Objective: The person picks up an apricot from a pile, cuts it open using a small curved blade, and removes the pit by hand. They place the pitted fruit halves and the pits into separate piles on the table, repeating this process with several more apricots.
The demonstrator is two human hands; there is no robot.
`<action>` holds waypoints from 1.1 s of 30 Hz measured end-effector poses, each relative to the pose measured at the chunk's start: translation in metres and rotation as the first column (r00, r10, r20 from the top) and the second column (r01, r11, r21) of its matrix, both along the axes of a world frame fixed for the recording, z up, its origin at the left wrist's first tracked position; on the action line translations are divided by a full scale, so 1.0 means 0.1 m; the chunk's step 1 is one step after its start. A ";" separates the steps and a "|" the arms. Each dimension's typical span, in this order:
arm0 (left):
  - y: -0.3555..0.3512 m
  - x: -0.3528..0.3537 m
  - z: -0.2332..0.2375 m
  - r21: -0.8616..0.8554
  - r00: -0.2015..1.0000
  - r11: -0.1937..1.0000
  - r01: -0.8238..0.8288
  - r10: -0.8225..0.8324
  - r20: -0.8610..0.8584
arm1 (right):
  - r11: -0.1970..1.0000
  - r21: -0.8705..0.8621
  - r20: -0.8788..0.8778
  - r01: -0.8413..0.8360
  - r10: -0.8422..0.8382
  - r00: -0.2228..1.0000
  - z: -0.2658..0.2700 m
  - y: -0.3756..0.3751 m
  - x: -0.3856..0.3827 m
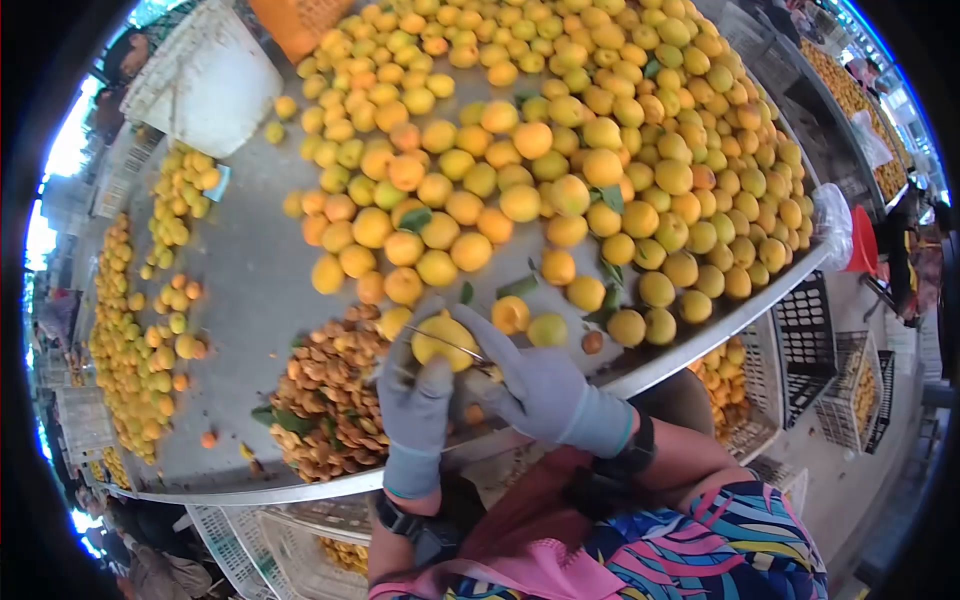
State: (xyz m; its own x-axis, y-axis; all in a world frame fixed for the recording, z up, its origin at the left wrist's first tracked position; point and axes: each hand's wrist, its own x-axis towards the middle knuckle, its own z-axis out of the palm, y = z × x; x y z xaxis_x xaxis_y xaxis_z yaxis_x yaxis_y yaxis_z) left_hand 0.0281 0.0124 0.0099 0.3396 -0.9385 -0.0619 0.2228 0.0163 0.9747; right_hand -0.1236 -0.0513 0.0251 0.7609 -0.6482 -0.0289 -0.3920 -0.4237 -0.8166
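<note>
My left hand (415, 415), in a grey glove, grips a yellow apricot (436, 338) above the metal table. My right hand (550, 390), gloved alike, is closed on a thin metal tool, perhaps a small knife, whose slim shaft (466, 350) lies across the apricot's face. Its handle is hidden by my fingers. Beside my left hand is a heap of brown apricot pits (325, 405) with some green leaves in it. Just past my right hand lie an orange apricot with a dark middle (510, 315) and a greenish one (547, 330).
A large pile of apricots (675, 178) covers the far and right parts of the metal table (245, 265). More apricots (125, 350) line its left side. A white bucket (215, 95) stands at the far left. Plastic crates (765, 385) with fruit are below the right edge.
</note>
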 end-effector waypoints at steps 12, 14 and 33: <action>0.04 0.09 0.09 0.094 0.964 0.994 0.059 -0.081 0.252 | 0.992 -0.112 -0.011 -0.055 0.054 0.998 -0.05 -0.06 -0.07; 0.03 0.01 0.10 0.066 0.993 0.998 0.023 -0.030 0.116 | 0.993 -0.120 0.079 -0.021 0.030 0.996 -0.06 -0.04 -0.05; 0.04 -0.01 0.12 0.038 0.979 0.998 -0.058 0.050 0.198 | 0.992 -0.111 0.104 -0.068 0.079 0.991 -0.08 -0.03 -0.01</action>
State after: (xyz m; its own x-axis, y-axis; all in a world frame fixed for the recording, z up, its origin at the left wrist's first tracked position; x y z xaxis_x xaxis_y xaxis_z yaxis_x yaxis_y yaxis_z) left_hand 0.0271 0.0167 0.0223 0.3992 -0.9164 -0.0288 0.0260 -0.0200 0.9995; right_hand -0.1242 -0.0541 0.0175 0.8015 -0.5854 0.1223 -0.2688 -0.5353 -0.8007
